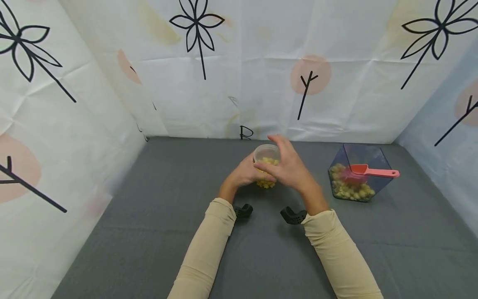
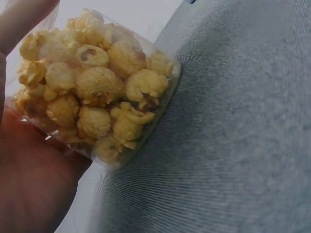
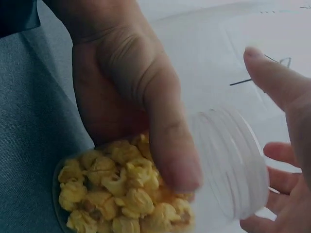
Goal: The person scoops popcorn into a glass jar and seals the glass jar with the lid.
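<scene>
While the left hand (image 1: 244,172) curls round a small clear plastic jar of yellow popcorn (image 1: 266,160), with its thumb (image 3: 170,141) laid down the jar's side, the jar sits tilted above the middle of the grey cloth-covered table (image 1: 157,216), its threaded mouth turned away from the person. The left wrist view shows the jar's clear base (image 2: 146,126) packed with popcorn and lifted clear of the cloth, the palm (image 2: 34,179) pressed against its wall. Just to the right, the right hand (image 1: 291,166) hovers at the jar's mouth with fingers (image 3: 272,77) spread and relaxed, gripping nothing. Further right, well apart from both hands, stands a clear angular plastic bin (image 1: 354,174) holding more popcorn, with a pink plastic scoop (image 1: 367,171) resting across it, its handle pointing right.
</scene>
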The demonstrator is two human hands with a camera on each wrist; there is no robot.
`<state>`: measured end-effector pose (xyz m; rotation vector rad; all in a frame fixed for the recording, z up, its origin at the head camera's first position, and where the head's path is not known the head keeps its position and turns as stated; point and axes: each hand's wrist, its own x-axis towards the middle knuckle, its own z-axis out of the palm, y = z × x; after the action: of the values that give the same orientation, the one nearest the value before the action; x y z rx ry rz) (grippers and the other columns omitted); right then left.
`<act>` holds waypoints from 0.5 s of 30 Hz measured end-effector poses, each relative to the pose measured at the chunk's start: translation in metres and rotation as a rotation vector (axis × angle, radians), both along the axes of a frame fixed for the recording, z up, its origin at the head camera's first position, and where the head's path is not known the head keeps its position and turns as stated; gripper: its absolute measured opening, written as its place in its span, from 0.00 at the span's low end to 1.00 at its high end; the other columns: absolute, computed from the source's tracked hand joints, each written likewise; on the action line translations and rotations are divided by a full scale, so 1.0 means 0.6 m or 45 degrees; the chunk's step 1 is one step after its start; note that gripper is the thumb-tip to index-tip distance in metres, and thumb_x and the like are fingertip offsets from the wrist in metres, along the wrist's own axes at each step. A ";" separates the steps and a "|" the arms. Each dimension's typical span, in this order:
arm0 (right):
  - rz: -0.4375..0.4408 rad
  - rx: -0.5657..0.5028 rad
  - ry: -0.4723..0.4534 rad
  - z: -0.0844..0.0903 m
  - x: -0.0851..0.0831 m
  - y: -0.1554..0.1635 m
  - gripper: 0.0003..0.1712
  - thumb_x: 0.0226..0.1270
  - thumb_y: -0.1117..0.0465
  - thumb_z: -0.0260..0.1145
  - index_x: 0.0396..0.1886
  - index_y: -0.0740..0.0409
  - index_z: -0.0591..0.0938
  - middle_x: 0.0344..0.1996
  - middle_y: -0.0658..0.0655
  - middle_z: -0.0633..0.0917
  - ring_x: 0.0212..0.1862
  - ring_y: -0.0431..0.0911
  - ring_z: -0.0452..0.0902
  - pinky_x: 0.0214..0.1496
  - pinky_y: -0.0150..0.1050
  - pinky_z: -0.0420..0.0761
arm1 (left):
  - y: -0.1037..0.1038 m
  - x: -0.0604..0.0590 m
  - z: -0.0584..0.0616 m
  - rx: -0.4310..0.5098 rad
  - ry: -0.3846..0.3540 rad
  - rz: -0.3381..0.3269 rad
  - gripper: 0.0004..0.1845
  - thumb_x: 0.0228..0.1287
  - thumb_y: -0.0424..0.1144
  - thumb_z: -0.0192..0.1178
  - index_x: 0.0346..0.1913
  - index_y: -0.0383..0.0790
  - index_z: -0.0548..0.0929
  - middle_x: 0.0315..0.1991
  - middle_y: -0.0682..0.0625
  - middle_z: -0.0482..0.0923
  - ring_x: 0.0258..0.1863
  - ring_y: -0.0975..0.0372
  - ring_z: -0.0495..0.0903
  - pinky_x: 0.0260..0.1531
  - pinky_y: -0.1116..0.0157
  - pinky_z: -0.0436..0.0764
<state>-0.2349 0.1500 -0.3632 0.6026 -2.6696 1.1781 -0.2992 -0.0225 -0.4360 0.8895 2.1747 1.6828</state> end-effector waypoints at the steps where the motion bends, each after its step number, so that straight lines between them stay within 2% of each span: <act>1: -0.012 0.027 0.017 -0.001 -0.002 -0.003 0.52 0.63 0.44 0.75 0.79 0.56 0.62 0.78 0.63 0.61 0.80 0.59 0.55 0.75 0.63 0.64 | 0.001 -0.002 -0.003 -0.007 0.029 -0.013 0.45 0.52 0.35 0.78 0.72 0.53 0.66 0.59 0.49 0.75 0.53 0.58 0.77 0.54 0.60 0.80; 4: -0.038 0.085 0.014 -0.005 -0.007 -0.010 0.50 0.63 0.41 0.74 0.77 0.56 0.64 0.78 0.64 0.60 0.80 0.60 0.54 0.75 0.64 0.64 | 0.004 -0.005 -0.010 -0.039 0.124 -0.048 0.44 0.55 0.38 0.75 0.74 0.52 0.64 0.61 0.50 0.74 0.54 0.60 0.77 0.55 0.61 0.79; 6: -0.045 0.110 0.000 -0.009 -0.009 -0.013 0.49 0.63 0.40 0.74 0.76 0.56 0.66 0.78 0.64 0.62 0.79 0.61 0.56 0.74 0.63 0.65 | 0.005 -0.005 -0.014 -0.044 0.148 -0.079 0.44 0.57 0.39 0.74 0.75 0.50 0.63 0.62 0.49 0.74 0.54 0.60 0.77 0.56 0.61 0.80; 9: -0.052 0.133 -0.001 -0.015 -0.010 -0.017 0.46 0.65 0.41 0.73 0.75 0.57 0.69 0.76 0.64 0.64 0.77 0.62 0.59 0.73 0.62 0.67 | 0.002 -0.003 -0.014 -0.063 0.127 -0.071 0.46 0.57 0.38 0.73 0.76 0.49 0.59 0.64 0.48 0.72 0.56 0.59 0.76 0.57 0.61 0.79; 15: -0.074 0.178 0.110 -0.028 -0.020 -0.024 0.39 0.68 0.45 0.71 0.71 0.60 0.73 0.71 0.65 0.70 0.72 0.63 0.65 0.71 0.62 0.68 | -0.001 -0.005 -0.010 -0.042 0.053 -0.055 0.47 0.56 0.33 0.73 0.76 0.47 0.58 0.64 0.46 0.71 0.57 0.57 0.76 0.56 0.61 0.79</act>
<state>-0.2467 0.1355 -0.3802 0.5789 -2.6928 0.9343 -0.3024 -0.0234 -0.4423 0.9632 2.1874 1.6174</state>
